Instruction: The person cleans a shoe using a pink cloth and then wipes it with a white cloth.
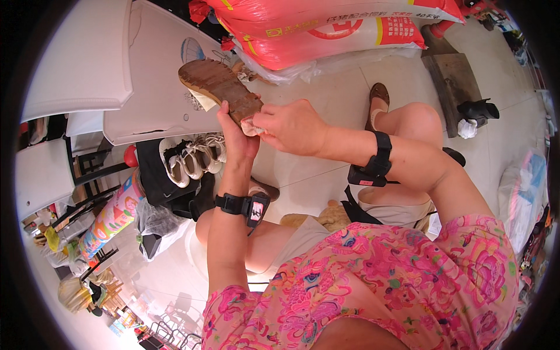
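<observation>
A shoe with a brown sole (218,85) is tilted so that its underside faces me. My left hand (238,135) grips it near its lower end, thumb along the edge. A small pale cloth (251,127) is bunched in the fingers of my right hand (293,127) and pressed against that same end of the sole. The shoe's upper is mostly hidden behind the sole; only a pale part shows at its left edge.
Several pale lace-up shoes (192,159) stand to the left, beside a light-coloured panel (153,87). Red and white feed sacks (323,33) lie stacked ahead. At the right, a black boot (477,110) and a crumpled white wad (467,128) lie by a dark wooden bench (453,83).
</observation>
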Tool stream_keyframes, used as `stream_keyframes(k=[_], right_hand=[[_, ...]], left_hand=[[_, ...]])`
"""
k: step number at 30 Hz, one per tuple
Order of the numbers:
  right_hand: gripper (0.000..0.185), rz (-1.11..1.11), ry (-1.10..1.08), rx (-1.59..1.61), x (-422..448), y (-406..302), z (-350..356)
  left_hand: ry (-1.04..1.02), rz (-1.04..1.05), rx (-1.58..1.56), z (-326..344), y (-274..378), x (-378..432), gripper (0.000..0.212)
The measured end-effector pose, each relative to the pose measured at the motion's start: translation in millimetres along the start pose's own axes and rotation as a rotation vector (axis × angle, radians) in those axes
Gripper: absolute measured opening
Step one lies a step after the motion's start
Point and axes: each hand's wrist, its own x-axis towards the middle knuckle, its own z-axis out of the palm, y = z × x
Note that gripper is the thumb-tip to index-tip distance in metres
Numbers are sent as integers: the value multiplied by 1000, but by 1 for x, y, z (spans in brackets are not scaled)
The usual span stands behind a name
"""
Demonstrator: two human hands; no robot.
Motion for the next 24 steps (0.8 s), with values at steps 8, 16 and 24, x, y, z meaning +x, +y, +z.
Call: stream_keyframes(k=[8, 16, 24], right_hand=[[19, 58, 41, -96, -1, 22, 6], [16, 28, -25, -136, 5, 14, -5], [16, 508, -115, 18, 29, 43, -52]], left_hand=[[-146, -15, -138, -1, 9, -3, 57], [-100, -14, 72, -5, 2, -3, 67], [-249, -168, 49, -13, 8, -9, 68]])
